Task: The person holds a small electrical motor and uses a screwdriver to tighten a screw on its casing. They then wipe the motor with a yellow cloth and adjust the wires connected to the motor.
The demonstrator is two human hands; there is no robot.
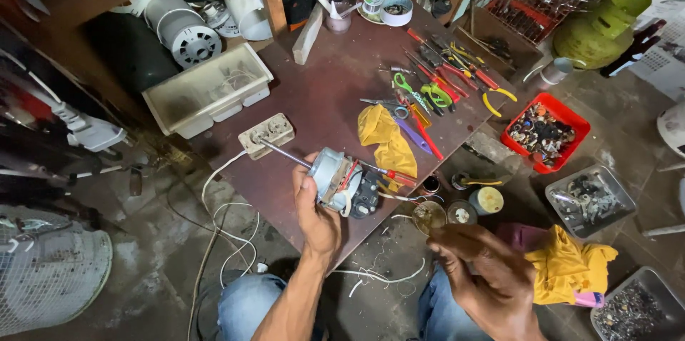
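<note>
Left hand: my left hand (316, 214) grips a small fan motor (335, 179) from its near side, thumb up along the metal housing, fingers closed around it.
Motor: it sits at the near edge of the table (321, 91), its thin steel shaft (284, 153) pointing up and left toward a beige socket block (266, 135); red and white wires and a black switch box (367, 195) hang off its right side.
Right hand: my right hand (485, 275) is raised off the near right corner of the table, above my knee, fingers bunched toward a small round lid (429, 216); I cannot tell whether they are pinching it or only hovering beside it.
Near the motor: a yellow rag (385, 140) lies just beyond it, with pliers and screwdrivers (442, 80) spread farther back.
Floor: a red tray of small parts (546, 131) sits to the right, a second yellow cloth (567, 265) by my right knee, and white cable (228, 230) loops on the left.
</note>
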